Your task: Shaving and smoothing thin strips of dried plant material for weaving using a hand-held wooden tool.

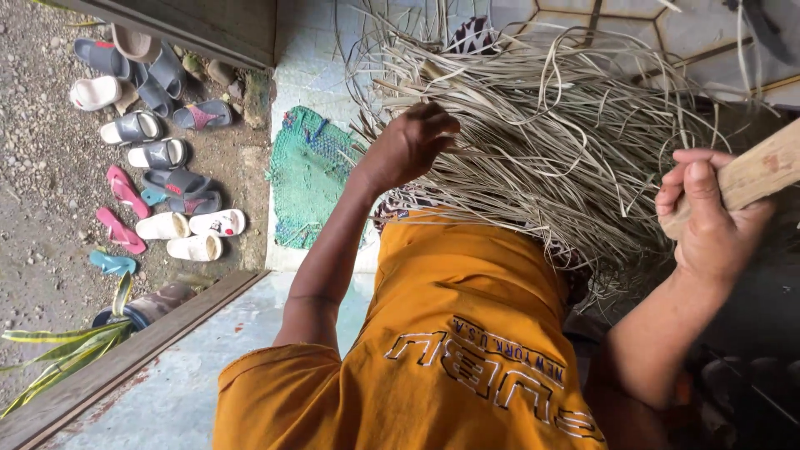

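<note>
No packages, labels, signs or screens appear anywhere in the view; the sole lettering is a white-outlined print on the orange shirt [467, 333], lower centre.

The left hand [410, 143] presses into a big bundle of dried pale strips [550, 142], fingers [440, 125] curled among them. The right hand [708, 212] grips a wooden handle [754, 175] beside the bundle. Sandals [158, 154] lie scattered on gravel near a green mat [310, 171].

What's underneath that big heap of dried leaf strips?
Under the dried strips, pale tiled floor and a patterned cloth show at the edges. The left hand presses in; beneath the middle stays covered.
</note>
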